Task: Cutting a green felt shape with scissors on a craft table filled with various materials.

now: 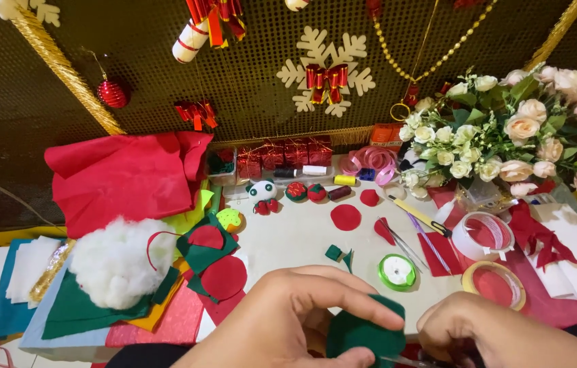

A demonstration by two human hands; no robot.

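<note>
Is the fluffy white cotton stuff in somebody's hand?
No, the white stuffing lies on the felt sheets at the left, apart from both hands, which hold green felt.

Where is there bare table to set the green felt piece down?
The open cream table lies between the red felt circle, the small green felt scraps and the stacked felt pile beside the white stuffing. Right of the green ribbon spool it is crowded with tape rolls and red cuttings.

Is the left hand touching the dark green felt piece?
Touching. The head view shows the left hand pinching the dark green felt piece, thumb beneath and fingers on top.
</note>
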